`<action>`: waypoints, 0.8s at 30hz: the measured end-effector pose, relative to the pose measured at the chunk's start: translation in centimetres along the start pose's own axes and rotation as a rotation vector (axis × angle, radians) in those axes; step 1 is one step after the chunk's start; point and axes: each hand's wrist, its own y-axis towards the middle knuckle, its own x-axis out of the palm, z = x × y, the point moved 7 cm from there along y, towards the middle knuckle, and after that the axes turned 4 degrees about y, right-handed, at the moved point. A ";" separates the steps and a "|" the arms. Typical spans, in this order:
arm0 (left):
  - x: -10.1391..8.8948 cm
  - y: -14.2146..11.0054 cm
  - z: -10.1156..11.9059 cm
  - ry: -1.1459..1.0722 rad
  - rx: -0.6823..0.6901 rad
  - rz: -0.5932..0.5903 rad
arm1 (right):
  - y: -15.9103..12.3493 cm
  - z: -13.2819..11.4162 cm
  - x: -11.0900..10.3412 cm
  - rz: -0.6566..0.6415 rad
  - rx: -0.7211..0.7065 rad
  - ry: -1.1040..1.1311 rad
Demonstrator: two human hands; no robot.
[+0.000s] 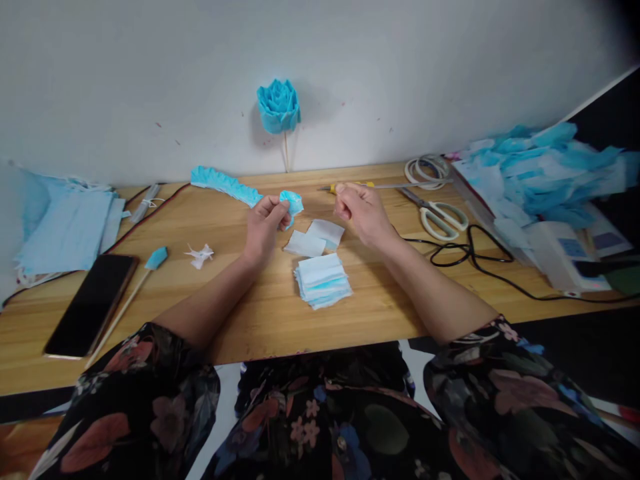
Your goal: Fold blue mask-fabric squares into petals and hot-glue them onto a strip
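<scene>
My left hand (pixel 266 223) pinches a curled light-blue fabric petal (pixel 291 201) between thumb and fingers. Opposite it, my right hand (pixel 363 212) is closed, fingers curled together; what they hold, if anything, is hidden. A thin tool with yellow parts (pixel 370 185) runs behind the right hand, and I cannot tell whether the fingers touch it. Beyond my left hand lies a ruffled blue strip (pixel 223 183). Between and below the hands are loose pale fabric pieces (pixel 306 244) and a stack of cut blue-white squares (pixel 323 280). A finished blue fabric rose (pixel 279 107) stands on a stick against the wall.
To the left lie face masks (pixel 67 227), a phone (pixel 93 307), a stick with a blue bud (pixel 158 257) and a white scrap (pixel 201 256). White-handled scissors (pixel 444 220), a black cord (pixel 470 250), a coiled white cable (pixel 427 172) and heaped blue scraps (pixel 545 173) are at right.
</scene>
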 end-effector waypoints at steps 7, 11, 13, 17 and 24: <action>-0.3 0.1 -0.2 -0.009 0.013 0.013 | 0.3 0.7 -0.3 0.013 0.014 0.088; -0.1 0.1 0.0 -0.004 0.020 0.003 | 0.4 0.8 -0.2 -0.024 0.000 0.153; 0.0 0.0 0.2 -0.002 0.032 -0.009 | 0.3 0.9 -0.1 -0.037 -0.006 0.143; 0.1 0.0 0.3 0.006 0.039 -0.012 | 0.3 0.9 0.0 -0.037 -0.025 0.092; 0.2 0.0 0.2 -0.007 0.050 -0.021 | 0.1 0.4 -0.3 -0.007 -0.057 0.019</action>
